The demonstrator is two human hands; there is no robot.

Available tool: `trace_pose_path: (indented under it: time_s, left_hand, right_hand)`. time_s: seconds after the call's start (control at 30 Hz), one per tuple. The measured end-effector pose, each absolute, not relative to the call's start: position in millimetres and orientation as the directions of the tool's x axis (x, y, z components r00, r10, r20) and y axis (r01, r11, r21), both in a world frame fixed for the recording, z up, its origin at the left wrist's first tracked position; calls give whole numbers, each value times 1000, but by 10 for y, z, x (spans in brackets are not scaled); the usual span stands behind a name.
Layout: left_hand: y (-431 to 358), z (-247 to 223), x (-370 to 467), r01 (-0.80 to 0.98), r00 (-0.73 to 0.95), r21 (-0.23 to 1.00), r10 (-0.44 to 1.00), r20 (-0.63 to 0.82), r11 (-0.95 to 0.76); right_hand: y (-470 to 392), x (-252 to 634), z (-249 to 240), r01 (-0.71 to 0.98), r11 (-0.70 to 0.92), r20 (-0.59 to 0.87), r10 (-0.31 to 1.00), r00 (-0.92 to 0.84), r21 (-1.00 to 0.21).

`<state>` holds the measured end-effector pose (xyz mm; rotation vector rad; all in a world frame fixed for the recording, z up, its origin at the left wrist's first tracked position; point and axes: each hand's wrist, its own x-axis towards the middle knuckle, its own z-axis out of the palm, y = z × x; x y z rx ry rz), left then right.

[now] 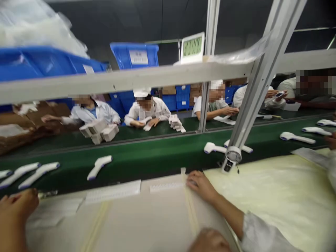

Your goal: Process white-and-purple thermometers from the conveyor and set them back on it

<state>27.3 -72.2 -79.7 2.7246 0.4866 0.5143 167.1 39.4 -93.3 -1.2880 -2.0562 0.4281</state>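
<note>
Three hands show near us, and we cannot be sure which are ours: a lower-left hand [19, 210] with fingers bent, a sleeved arm's hand [201, 185] right of centre, and a blurred hand [210, 241] at bottom centre. We cannot tell whether any is clenched or released; at the sleeved arm's fingers, something small and grey is too blurred to name. Beneath them we see a pale tabletop [144, 217] with yellowish tape [97, 224] and white strips [114, 191], and a yellow sheet [283, 189] at lower right. Beyond, scattered across a green belt [157, 154] from left edge to right, lie white handheld devices [101, 166]: smooth, slim-handled, bent into an angled head, trimmed blue-purple at the ends. Farther back, we see white boxes [96, 129] left of centre.
</note>
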Motion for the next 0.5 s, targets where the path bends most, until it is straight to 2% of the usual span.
trace_pose_path:
  time_s: [0.1, 0.17, 0.27, 0.33, 0.4, 0.5]
  left_hand:
    - [-904, -1026, 352, 226, 859, 501, 413, 303, -836]
    - [-920, -1041, 263, 217, 816, 506, 440, 376, -835]
    - [-674, -886, -86, 429, 662, 339, 547, 513, -837]
    - [-376, -762, -369, 633, 526, 239, 636, 565, -736]
    - [-64, -696, -590, 750, 433, 203, 699, 568, -630]
    - [256, -736, -711, 796, 441, 152, 733, 518, -586]
  right_hand:
    - [375, 1724, -969, 693, 438, 298, 899, -321, -573]
    - [346, 1757, -973, 704, 430, 263, 903, -341, -565]
    - [283, 1777, -871, 718, 434, 257, 901, -349, -545]
    - [260, 1754, -759, 729, 436, 266, 900, -345, -528]
    - [269, 1700, -655, 737, 442, 257, 897, -359, -512]
    - [322, 1592, -562, 748, 449, 204, 892, -402, -489]
